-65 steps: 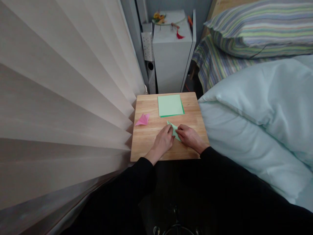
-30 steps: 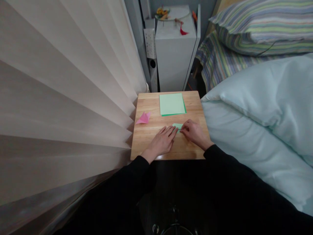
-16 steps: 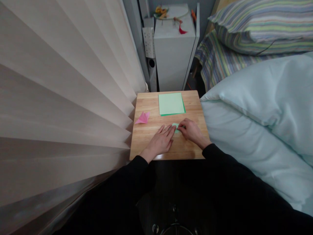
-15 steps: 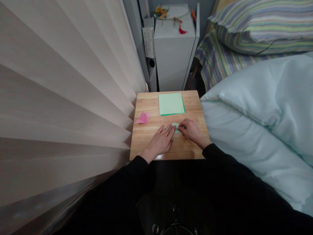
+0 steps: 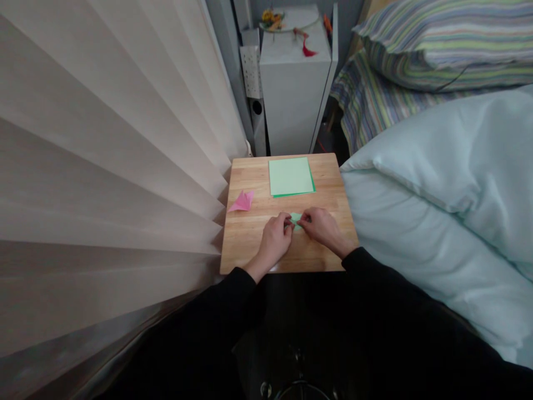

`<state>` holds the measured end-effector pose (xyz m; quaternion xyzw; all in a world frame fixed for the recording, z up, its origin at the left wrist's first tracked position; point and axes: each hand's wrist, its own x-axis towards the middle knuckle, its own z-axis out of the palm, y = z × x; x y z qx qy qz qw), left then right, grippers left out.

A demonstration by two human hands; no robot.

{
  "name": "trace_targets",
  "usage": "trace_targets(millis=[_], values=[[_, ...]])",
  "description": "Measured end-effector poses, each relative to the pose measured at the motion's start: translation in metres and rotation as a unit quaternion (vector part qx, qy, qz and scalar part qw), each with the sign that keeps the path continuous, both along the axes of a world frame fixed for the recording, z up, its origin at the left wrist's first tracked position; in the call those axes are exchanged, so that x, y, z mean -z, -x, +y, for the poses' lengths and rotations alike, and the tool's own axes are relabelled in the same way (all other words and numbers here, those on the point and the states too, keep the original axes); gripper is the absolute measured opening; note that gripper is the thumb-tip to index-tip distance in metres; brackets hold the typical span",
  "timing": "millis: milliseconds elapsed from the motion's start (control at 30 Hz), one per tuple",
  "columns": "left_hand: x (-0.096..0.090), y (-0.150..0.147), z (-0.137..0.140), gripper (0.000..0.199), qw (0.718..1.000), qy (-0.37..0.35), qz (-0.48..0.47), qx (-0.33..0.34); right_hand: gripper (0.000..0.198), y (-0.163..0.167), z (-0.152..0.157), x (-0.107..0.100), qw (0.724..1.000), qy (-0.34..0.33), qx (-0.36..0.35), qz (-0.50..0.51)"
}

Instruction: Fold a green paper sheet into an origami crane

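Observation:
A small folded piece of light green origami paper [image 5: 296, 218] is pinched between my two hands, low over the wooden table. My left hand [image 5: 276, 234] has its fingers curled in on the paper's left side. On the right side, my right hand [image 5: 320, 225] grips it between thumb and fingertips. The fingers cover much of the paper, so its exact shape is hidden. A pink folded paper figure [image 5: 242, 201] lies at the table's left edge. Behind my hands rests a stack of square green paper sheets [image 5: 290, 175], pale on top with a darker green edge showing.
The wooden table [image 5: 250, 239] is small. A pleated curtain [image 5: 166, 189] hangs along its left side, and a bed with a pale blue duvet [image 5: 408, 222] borders it on the right. A white cabinet [image 5: 291, 105] stands behind.
My left hand has gone from lying flat with fingers spread to curling and pinching the green paper. The right hand has shifted slightly down, still pinching.

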<state>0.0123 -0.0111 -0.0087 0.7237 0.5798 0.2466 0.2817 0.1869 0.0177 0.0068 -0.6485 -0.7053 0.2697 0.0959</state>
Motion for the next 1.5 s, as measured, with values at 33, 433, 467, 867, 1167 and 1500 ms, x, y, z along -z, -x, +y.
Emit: trace_targets(millis=[33, 433, 467, 867, 1167, 1500], values=[[0.000, -0.001, 0.002, 0.021, 1.000, 0.011, -0.003, -0.015, 0.017, 0.003, -0.003, -0.001, 1.000, 0.002, 0.000, 0.003], [-0.007, 0.001, 0.004, 0.019, 0.999, 0.010, 0.039, -0.033, 0.009, 0.011, -0.006, 0.002, 0.999, 0.023, 0.001, 0.040], [-0.007, 0.000, 0.005, 0.019, 0.998, 0.010, 0.042, -0.038, 0.009, 0.012, -0.006, 0.003, 0.999, 0.023, 0.006, 0.040], [-0.004, 0.000, 0.010, 0.014, 0.997, 0.022, 0.050, -0.060, 0.009, 0.019, -0.010, 0.000, 0.999, 0.020, 0.033, 0.016], [-0.002, 0.001, 0.008, 0.015, 0.996, -0.002, 0.076, -0.044, 0.015, 0.022, -0.012, 0.003, 0.999, 0.012, 0.052, -0.009], [-0.002, 0.007, 0.008, 0.017, 0.992, -0.038, 0.113, -0.042, 0.009, 0.006, -0.013, 0.002, 0.999, -0.022, 0.025, -0.017]])
